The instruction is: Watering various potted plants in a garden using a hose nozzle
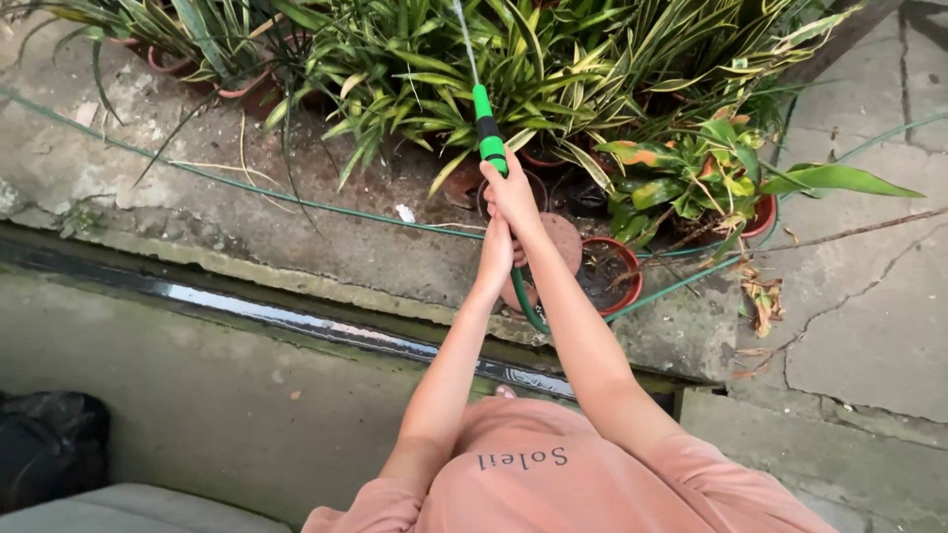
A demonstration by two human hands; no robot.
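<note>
My right hand (513, 192) grips the rear of a green and black hose nozzle (488, 128), which points up toward the long-leaved plants (494, 54). A thin stream of water (464, 39) leaves its tip. Just behind and below it, my left hand (496, 255) is closed around the green hose (528, 308), which loops down under my arms. Both arms reach forward from my pink shirt.
Terracotta pots (622, 276) with leafy plants stand on a raised concrete ledge (296, 237). A wet drain channel (296, 321) runs below it. More hose (247, 188) trails across the ledge. A dark bag (49, 444) lies at the lower left; cracked paving (869, 316) on the right.
</note>
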